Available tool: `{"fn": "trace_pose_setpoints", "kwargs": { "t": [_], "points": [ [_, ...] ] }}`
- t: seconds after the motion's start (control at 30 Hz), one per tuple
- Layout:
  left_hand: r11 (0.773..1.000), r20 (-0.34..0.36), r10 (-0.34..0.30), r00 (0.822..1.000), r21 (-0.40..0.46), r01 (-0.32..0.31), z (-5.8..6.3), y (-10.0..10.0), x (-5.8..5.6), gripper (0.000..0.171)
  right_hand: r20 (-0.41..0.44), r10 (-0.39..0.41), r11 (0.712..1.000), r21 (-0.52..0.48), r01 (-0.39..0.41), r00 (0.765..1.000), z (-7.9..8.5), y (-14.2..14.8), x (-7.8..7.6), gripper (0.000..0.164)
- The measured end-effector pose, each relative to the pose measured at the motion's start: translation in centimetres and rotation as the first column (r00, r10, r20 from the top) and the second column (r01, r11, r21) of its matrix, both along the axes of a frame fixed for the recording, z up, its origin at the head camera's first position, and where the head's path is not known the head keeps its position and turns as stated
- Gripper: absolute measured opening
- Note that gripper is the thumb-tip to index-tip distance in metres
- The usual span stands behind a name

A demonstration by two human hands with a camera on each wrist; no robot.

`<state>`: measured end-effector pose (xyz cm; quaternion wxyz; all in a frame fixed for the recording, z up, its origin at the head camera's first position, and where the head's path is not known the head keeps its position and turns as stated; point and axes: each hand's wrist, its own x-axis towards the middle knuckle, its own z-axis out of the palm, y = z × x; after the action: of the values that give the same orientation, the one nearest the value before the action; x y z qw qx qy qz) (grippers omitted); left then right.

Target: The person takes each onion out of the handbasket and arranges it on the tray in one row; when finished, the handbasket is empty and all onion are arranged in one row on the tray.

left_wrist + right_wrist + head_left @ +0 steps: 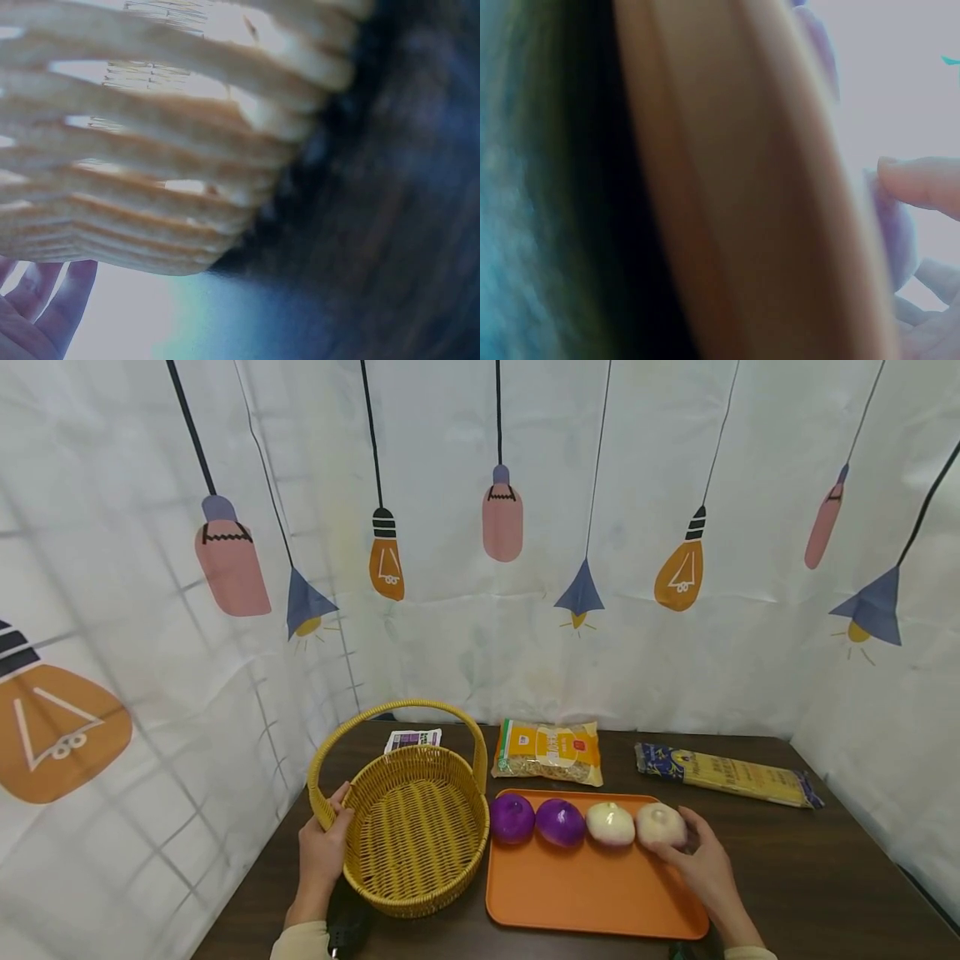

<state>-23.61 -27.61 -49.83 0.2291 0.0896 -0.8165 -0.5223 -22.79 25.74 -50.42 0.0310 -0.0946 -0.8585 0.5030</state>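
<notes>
My left hand (323, 846) grips the yellow wicker basket (360, 885) at its left rim, by the foot of the arched handle. From the left wrist view, the basket's woven side (172, 127) looms close, with the left fingers (67, 304) at its lower edge. On the orange tray (577, 893) stand two purple onions (512, 818) and two white onions (610, 823) in a row along the far side. My right hand (705, 860) holds the rightmost white onion (662, 827) between thumb and fingers. The tray's blurred edge (765, 187) hides part of that hand in the right wrist view.
Behind the tray lies a yellow-orange food packet (549, 752). A long blue-and-yellow packet (727, 775) is at the right back. A small printed card (413, 740) lies behind the basket. Printed curtains (465, 643) close off the dark table's back and sides.
</notes>
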Motion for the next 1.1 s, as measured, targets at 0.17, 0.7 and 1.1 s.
{"fn": "trace_pose_setpoints", "kwargs": {
  "t": [0.17, 0.7, 1.1],
  "points": [
    [1.000, -0.012, -0.013, 1.000, 0.011, 0.013, 0.1, -0.1, 0.0, 0.039, 0.005, -0.032, 0.999, -0.027, 0.032, 0.999, 0.2, 0.2, -0.1, 0.093],
    [1.000, 0.008, -0.020, 1.000, -0.002, 0.020, -0.1, -0.1, 0.1, 0.038, 0.009, -0.198, 0.976, -0.088, 0.198, 0.980, -0.2, 0.8, 0.3, 0.084],
    [0.996, 0.012, -0.079, 0.997, -0.032, 0.079, 0.3, -0.4, 1.0, 0.028, -0.043, -0.337, 0.926, -0.198, 0.323, 0.940, 0.8, 1.0, 0.8, 0.066]
  ]
}}
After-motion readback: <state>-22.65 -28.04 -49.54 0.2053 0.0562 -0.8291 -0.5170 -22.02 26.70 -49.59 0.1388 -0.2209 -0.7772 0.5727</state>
